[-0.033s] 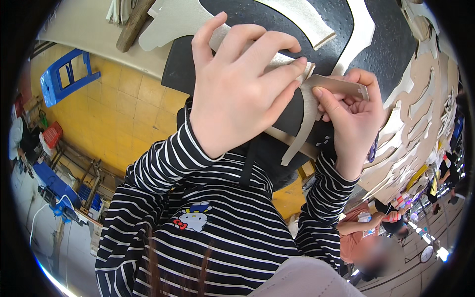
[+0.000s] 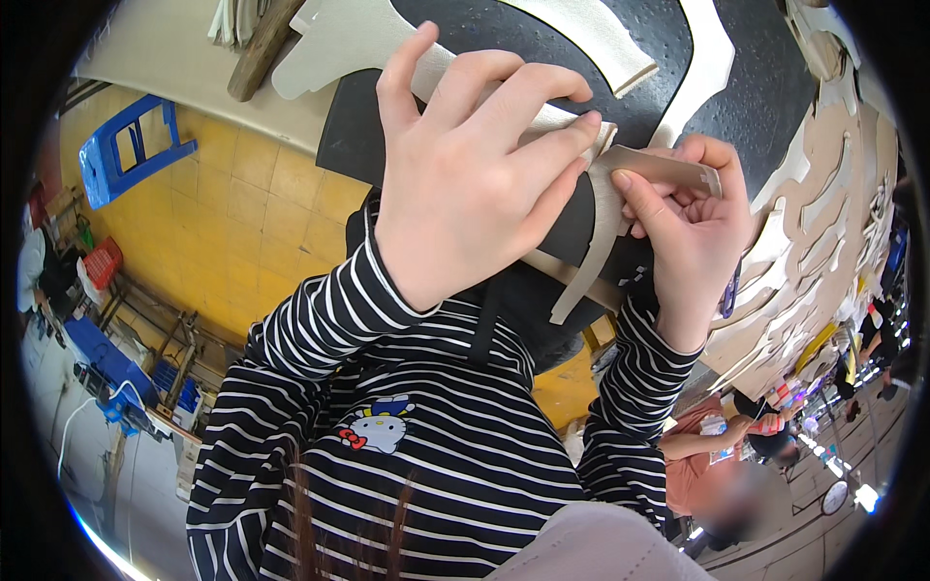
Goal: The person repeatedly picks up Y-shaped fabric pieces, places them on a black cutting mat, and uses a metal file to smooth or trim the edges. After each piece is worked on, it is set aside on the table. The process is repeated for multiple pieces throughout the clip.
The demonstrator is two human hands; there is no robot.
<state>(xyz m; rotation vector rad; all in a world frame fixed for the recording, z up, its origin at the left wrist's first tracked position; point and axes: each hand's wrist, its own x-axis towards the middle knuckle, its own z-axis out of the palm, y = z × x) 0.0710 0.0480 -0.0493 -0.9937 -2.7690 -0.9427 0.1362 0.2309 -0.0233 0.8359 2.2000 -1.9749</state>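
Note:
My right hand (image 2: 697,223) pinches a thin beige leather strip (image 2: 668,168) between thumb and fingers. Part of that strip points right across the fingers, and a curved tail hangs down toward my lap. My left hand (image 2: 475,169) arches over a cream leather piece (image 2: 344,44) on a black board (image 2: 746,97). Its thumb and index fingertips close on the piece's end, right by the strip, while the other fingers are spread. The left hand covers much of the piece. More cream cut pieces (image 2: 591,39) lie farther back on the board.
Many cut leather pieces (image 2: 823,208) cover the table at right. A wooden stick (image 2: 262,53) lies at the far left of the table. A blue plastic stool (image 2: 136,150) stands on the yellow tiled floor (image 2: 232,203). Another person (image 2: 693,455) is at the lower right.
My left hand has shifted very slightly, by a few pixels. The right hand and the strip look the same.

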